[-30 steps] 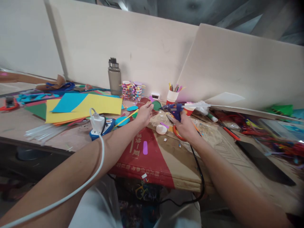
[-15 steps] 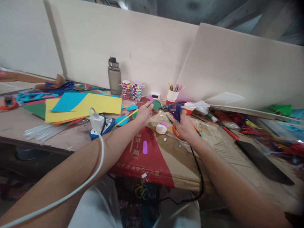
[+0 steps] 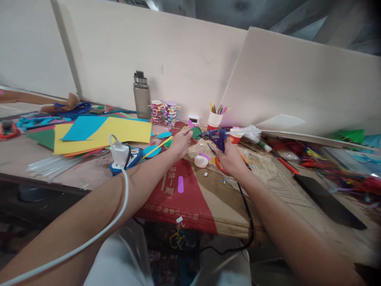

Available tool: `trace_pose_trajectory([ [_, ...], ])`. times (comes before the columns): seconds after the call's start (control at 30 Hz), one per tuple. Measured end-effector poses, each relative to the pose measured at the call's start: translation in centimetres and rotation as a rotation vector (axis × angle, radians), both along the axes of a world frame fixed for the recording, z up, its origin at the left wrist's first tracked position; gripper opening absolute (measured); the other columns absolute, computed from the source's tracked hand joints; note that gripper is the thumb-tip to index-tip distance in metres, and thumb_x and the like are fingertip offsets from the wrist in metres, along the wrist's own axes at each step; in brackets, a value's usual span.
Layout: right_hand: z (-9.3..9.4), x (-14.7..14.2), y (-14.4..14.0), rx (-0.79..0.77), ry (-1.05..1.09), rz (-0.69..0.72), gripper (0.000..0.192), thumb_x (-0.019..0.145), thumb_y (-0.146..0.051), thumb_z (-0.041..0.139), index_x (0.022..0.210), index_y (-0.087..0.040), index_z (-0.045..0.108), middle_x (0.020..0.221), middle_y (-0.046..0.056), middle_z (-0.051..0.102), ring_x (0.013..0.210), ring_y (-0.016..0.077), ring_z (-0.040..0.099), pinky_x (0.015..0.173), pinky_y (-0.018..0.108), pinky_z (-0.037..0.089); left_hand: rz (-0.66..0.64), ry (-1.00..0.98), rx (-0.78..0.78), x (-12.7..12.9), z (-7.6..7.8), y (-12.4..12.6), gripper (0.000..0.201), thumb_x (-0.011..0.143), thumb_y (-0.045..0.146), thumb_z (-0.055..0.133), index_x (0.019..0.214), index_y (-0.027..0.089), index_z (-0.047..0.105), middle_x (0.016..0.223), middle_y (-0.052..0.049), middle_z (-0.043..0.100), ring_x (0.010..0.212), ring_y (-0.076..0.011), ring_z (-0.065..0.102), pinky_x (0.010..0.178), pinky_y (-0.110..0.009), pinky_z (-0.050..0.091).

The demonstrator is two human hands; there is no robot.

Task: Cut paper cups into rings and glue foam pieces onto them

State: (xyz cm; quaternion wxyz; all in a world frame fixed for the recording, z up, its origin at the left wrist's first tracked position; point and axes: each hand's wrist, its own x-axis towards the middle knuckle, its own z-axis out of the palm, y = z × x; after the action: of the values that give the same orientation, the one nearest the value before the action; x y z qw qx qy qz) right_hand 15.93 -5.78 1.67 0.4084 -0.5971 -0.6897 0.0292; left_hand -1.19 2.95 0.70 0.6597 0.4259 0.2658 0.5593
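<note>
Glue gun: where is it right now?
Head view, centre-right: the blue glue gun is gripped in the right hand, just before the paper cup of sticks.

Blue glue gun point(image 3: 218, 138) held level, nozzle at green disc point(image 3: 195, 132).

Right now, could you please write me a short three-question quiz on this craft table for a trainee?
1. True or false: the right hand grips a blue glue gun.
2. What stands just left of the stacked decorated cups? A) grey bottle B) kettle C) lamp
3. Fill in: the left hand holds a round green ____.

Key: 1 true; 2 A, the grey bottle; 3 paper disc.
</note>
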Motion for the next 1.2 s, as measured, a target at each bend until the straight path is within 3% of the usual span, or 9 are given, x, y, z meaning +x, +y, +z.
trace_pose_trajectory([
  [0.23, 0.0, 0.1, 0.0, 0.006, -0.006, -0.033, 0.041, 0.083, -0.027, 0.051, 0.123, -0.017, 0.053, 0.108, 0.017, 0.068, 0.103, 0.0365, 0.063, 0.095, 0.056, 0.046, 0.0, 0.046, 0.025, 0.0, -0.2, 0.2, 0.004, 0.082, 0.016, 0.066, 0.08, 0.013, 0.064, 0.074, -0.002, 0.064, 0.064, -0.0107, 0.06, 0.076, -0.031, 0.054],
  [0.43, 0.3, 0.0, -0.3, 0.001, -0.077, -0.067, 0.037, 0.082, -0.024, 0.05, 0.117, -0.015, 0.056, 0.1, 0.019, 0.069, 0.094, 0.0363, 0.064, 0.089, 0.054, 0.048, 0.153, 0.298, 0.243, -0.2, -0.2, 0.5, 0.005, 0.077, 0.015, 0.068, 0.08, 0.015, 0.071, 0.077, -0.001, 0.066, 0.074, -0.0133, 0.058, 0.072, -0.023, 0.051],
  [0.53, 0.6, -0.1, -0.6, 0.004, -0.075, -0.073, 0.034, 0.084, -0.025, 0.049, 0.115, -0.014, 0.056, 0.101, 0.02, 0.068, 0.095, 0.0361, 0.064, 0.089, 0.053, 0.048, 0.18, 0.298, 0.262, -0.2, -0.1, 0.6, 0.009, 0.08, 0.016, 0.064, 0.084, 0.015, 0.071, 0.083, -0.002, 0.067, 0.076, -0.0135, 0.06, 0.072, -0.024, 0.052],
  [0.67, 0.9, 1.2, -0.6, 0.021, 0.131, -0.056, 0.031, 0.081, -0.032, 0.055, 0.11, -0.02, 0.055, 0.097, 0.013, 0.069, 0.089, 0.0299, 0.064, 0.085, 0.046, 0.051, 0.122, 0.175, 0.119, -0.2, -0.1, 0.6, 0.008, 0.084, 0.015, 0.059, 0.086, 0.013, 0.067, 0.082, -0.003, 0.067, 0.068, -0.0116, 0.061, 0.071, -0.027, 0.054],
  [0.87, 0.7, 6.3, -0.5, -0.135, 0.698, -0.085, 0.016, 0.07, -0.033, 0.06, 0.081, -0.025, 0.05, 0.059, -0.003, 0.054, 0.052, 0.0171, 0.052, 0.053, 0.032, 0.046, 0.103, 0.093, -0.013, -0.2, 0.0, 0.3, 0.005, 0.086, 0.014, 0.06, 0.082, 0.013, 0.063, 0.078, -0.003, 0.067, 0.066, -0.0105, 0.063, 0.072, -0.026, 0.054],
  [0.93, 0.6, 8.6, -0.7, -0.09, 0.809, -0.159, 0.017, 0.067, -0.032, 0.062, 0.074, -0.024, 0.049, 0.056, -0.004, 0.051, 0.051, 0.0147, 0.05, 0.05, 0.028, 0.043, 0.089, 0.079, -0.037, -0.1, 0.1, 0.2, 0.004, 0.085, 0.014, 0.061, 0.083, 0.013, 0.064, 0.074, -0.002, 0.066, 0.064, -0.0097, 0.062, 0.072, -0.026, 0.054],
  [1.0, 0.5, 11.0, -0.9, -0.05, 0.788, -0.336, 0.019, 0.064, -0.03, 0.065, 0.071, -0.023, 0.048, 0.055, -0.005, 0.049, 0.049, 0.0116, 0.046, 0.048, 0.025, 0.04, 0.083, 0.071, -0.055, 0.1, 0.3, 0.0, 0.004, 0.085, 0.012, 0.061, 0.083, 0.014, 0.063, 0.07, 0.0, 0.065, 0.06, -0.0087, 0.06, 0.072, -0.026, 0.054],
  [1.1, 0.3, 14.2, -1.3, -0.134, 0.543, -0.609, 0.015, 0.067, -0.028, 0.063, 0.072, -0.02, 0.051, 0.054, -0.005, 0.049, 0.049, 0.0105, 0.046, 0.047, 0.023, 0.038, 0.073, 0.084, -0.072, 0.2, 0.6, -0.3, 0.006, 0.086, 0.011, 0.059, 0.081, 0.013, 0.062, 0.068, 0.0, 0.063, 0.057, -0.0079, 0.059, 0.071, -0.025, 0.054],
  [1.2, -0.2, 16.2, -1.6, -0.199, 0.396, -0.702, 0.009, 0.069, -0.023, 0.062, 0.072, -0.018, 0.055, 0.053, -0.003, 0.05, 0.051, 0.0129, 0.05, 0.049, 0.024, 0.039, 0.062, 0.105, -0.072, 0.2, 0.8, -0.6, 0.01, 0.088, 0.009, 0.057, 0.078, 0.012, 0.061, 0.07, -0.001, 0.064, 0.056, -0.0077, 0.059, 0.068, -0.024, 0.054],
])
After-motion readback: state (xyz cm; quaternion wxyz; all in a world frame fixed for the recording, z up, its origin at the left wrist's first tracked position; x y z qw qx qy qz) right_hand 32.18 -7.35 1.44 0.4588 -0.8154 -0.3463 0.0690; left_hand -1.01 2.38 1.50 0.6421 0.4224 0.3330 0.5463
